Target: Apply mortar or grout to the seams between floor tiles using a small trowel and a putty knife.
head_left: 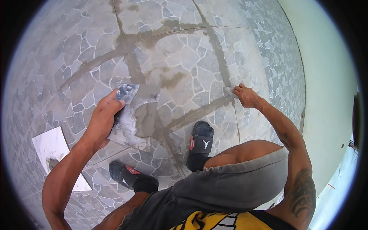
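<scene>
My left hand [101, 120] grips a flat rectangular board [124, 126] by its left edge, thumb on top. A mound of wet grey grout [146, 119] lies on the board, and white and dark smears cover the rest. Farther right, the fingers of my right hand [248, 96] pinch a small flat pale spreader [229, 91]. It rests at a tile joint, where two grout-smeared lines meet. My fingers hide much of the spreader. Damp grey grout [199, 111] runs along the joints of the stone-patterned floor tiles [180, 69].
A white tile piece [57, 143] with a grout smear lies at the left, partly behind my left forearm. My feet in black slides [201, 140] stand on the tiles near the smeared joints. A pale wall [326, 88] rises along the right side.
</scene>
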Demonstrator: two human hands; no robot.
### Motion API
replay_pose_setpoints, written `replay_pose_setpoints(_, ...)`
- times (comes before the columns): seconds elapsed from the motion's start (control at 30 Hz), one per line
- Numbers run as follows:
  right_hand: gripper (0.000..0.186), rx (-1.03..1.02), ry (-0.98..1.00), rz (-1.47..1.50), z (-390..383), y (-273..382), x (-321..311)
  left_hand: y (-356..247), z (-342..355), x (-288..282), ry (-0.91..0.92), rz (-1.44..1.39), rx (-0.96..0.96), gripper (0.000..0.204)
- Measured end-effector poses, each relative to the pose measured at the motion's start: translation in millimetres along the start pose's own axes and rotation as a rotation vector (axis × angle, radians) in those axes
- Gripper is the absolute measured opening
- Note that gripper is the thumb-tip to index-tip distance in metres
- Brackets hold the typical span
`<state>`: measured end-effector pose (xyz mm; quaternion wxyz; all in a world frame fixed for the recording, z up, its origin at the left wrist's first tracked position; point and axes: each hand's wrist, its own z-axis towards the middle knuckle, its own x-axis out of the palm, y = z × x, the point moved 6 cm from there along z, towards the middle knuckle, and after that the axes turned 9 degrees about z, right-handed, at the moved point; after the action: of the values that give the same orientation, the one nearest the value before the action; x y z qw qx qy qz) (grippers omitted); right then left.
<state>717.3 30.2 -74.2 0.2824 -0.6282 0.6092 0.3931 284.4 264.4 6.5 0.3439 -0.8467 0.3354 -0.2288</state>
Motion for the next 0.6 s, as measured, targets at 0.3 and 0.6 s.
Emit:
replay_pose_setpoints(0.3,0.040,0.562,0.008,0.800,-13,-61,-55,14,-30,-15,-0.093,0.019,-0.028,0.052)
replay_pose_setpoints(0.6,0.037,0.387,-0.203,0.341,132,-111,-126,13,-21,11,-0.077,0.031,-0.080,0.052)
